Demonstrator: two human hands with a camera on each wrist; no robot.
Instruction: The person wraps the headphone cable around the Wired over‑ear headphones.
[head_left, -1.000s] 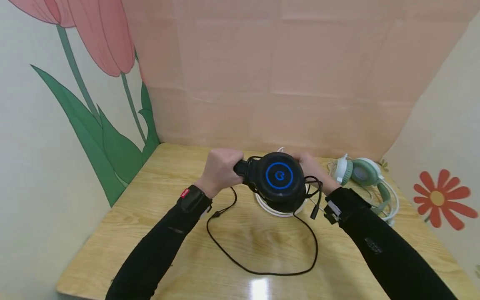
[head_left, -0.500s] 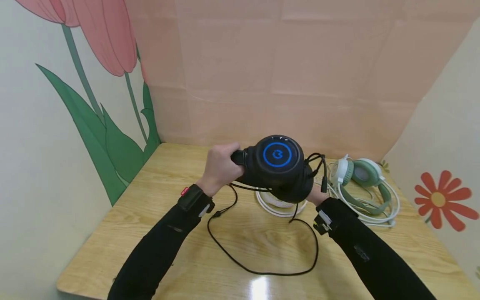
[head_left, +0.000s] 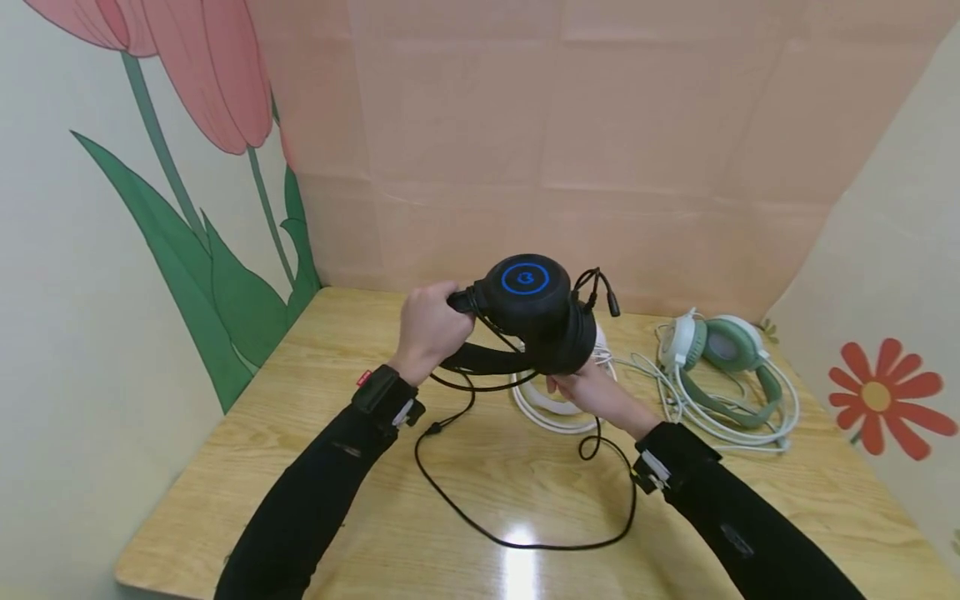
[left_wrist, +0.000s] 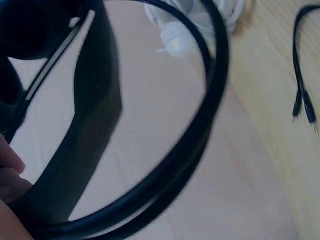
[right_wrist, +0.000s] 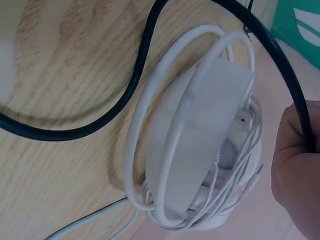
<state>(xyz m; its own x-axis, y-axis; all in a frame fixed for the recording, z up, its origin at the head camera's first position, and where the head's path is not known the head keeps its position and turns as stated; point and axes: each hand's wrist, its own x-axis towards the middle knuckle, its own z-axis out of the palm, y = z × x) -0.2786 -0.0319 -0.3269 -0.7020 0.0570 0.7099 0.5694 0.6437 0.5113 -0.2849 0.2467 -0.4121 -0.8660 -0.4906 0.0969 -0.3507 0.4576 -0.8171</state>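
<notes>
Black headphones with a blue ring on one ear cup are held up over the table. My left hand grips them by the band at their left side; in the left wrist view its fingers wrap the dark band. Below the ear cups is my right hand, fingers curled. In the right wrist view that hand holds the black cable, which loops down onto the table. A short bundle of cord with a plug sticks out beside the right ear cup.
White headphones with coiled white cord lie behind the black pair, partly hidden in the head view. Green and white headphones rest at the right of the wooden table. A pinkish sheet covers the back wall.
The black headphones have risen, shifted left and tilted. My right hand has come from behind the ear cup to below it, where it shows with the cable. The left hand keeps its grip.
</notes>
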